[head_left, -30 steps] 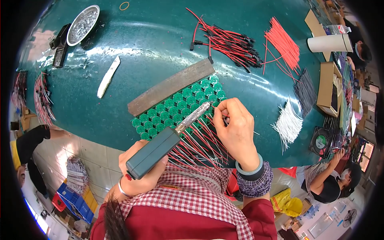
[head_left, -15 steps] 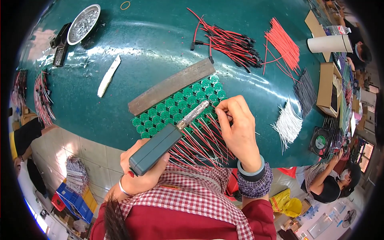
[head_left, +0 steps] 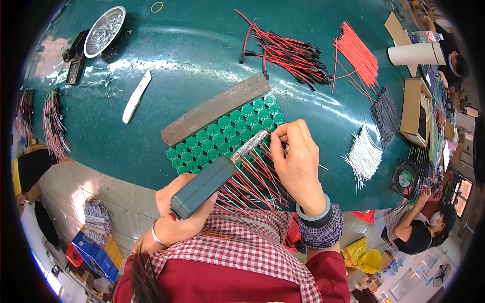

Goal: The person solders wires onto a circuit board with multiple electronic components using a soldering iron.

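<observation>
The left hand [head_left: 194, 219] is wrapped around the handle of the iron [head_left: 204, 187], probably because the grip there spares the fingers from heat; the iron points far and right, its metal tip just beside the right fingertips. The right hand [head_left: 299, 156] has thumb and forefinger pinched on what looks like a wire [head_left: 268, 133], presumably for fine control close to the tip; whether tip and wire touch is too small to tell. The board [head_left: 207, 146] lies at the near middle of the bench [head_left: 202, 25], its rows of green discs slanting to the far right; the bar [head_left: 217, 108] lies along its far edge, most likely as a stop against sliding. Red and white leads [head_left: 252, 182] trail from the board's near side toward the person, seemingly so that the farther rows lie uncovered; to the right, red wires [head_left: 356, 53], dark wires [head_left: 386, 116] and white wires [head_left: 365, 154] lie in separate piles, apparently sorted by colour within the right hand's reach; the dish [head_left: 106, 33] sits far left, likely kept clear of the work.
</observation>
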Motion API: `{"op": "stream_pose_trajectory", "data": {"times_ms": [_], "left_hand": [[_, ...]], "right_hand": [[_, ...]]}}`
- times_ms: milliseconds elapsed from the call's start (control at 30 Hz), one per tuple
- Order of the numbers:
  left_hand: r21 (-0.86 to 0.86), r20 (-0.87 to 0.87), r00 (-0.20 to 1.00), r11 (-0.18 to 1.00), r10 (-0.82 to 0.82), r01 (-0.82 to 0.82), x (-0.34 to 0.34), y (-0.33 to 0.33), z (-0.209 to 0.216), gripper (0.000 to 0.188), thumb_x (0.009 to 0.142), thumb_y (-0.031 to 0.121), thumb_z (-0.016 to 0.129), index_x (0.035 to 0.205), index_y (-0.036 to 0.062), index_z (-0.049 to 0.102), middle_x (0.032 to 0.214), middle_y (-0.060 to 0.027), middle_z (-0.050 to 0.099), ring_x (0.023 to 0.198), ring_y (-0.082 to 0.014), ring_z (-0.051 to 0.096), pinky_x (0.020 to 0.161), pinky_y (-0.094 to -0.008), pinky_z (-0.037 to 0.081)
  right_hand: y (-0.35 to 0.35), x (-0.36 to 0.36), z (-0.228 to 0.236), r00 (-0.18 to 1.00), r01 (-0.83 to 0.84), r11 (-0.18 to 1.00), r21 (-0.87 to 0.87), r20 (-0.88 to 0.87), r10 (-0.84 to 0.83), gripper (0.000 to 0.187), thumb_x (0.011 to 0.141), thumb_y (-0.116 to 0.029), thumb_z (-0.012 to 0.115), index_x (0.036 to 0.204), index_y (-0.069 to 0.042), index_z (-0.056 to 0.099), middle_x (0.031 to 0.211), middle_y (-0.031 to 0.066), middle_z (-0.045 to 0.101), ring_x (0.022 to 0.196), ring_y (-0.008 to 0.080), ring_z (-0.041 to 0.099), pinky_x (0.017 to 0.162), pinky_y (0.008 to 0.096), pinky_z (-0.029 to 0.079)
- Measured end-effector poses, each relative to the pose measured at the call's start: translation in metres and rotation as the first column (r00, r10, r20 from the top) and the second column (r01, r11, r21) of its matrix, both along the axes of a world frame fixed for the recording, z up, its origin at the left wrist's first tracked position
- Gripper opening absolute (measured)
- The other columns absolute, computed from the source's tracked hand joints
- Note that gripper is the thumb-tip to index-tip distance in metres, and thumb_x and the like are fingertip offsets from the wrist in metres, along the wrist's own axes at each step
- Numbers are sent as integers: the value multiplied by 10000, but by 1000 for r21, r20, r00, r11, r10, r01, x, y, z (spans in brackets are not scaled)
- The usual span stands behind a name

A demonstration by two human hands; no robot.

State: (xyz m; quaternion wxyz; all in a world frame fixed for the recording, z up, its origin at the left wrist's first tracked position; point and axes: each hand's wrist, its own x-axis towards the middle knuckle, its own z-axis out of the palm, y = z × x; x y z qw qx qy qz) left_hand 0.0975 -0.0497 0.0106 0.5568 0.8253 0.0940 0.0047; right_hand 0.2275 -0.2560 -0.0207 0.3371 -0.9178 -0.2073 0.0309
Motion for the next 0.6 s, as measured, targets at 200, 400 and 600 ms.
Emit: {"op": "stream_pose_trajectory", "data": {"times_ms": [200, 400, 600], "left_hand": [[-24, -19, 1000, 1000, 18, -18, -1, -1, 2, 227, 738, -32, 773, 934, -19, 659, 806, -83, 655, 663, -156, 648, 601, -266, 503], [35, 13, 1000, 999, 28, -28, -3, 0, -2, 220, 726, -4, 789, 904, -13, 660, 795, -79, 649, 643, -163, 641, 582, -265, 499], [45, 36, 997, 996, 69, -70, -6, 0, -1, 246, 745, 16, 787, 951, -19, 658, 786, -73, 682, 637, -142, 660, 585, -253, 515]], "right_hand": [[1, 0, 1, 1000, -2, 1000, -11, 6, 2, 150, 826, 20, 668, 876, -13, 530, 844, 140, 527, 692, 342, 584, 592, 438, 471], [0, 0, -1, 1000, 3, 1000, -22, 19, -2, 146, 829, 16, 664, 876, -14, 529, 843, 140, 527, 688, 341, 586, 589, 438, 471], [1, 0, -1, 1000, -3, 1000, -18, 18, 3, 152, 823, 24, 664, 878, -15, 528, 839, 139, 526, 684, 339, 585, 584, 435, 469]]}}
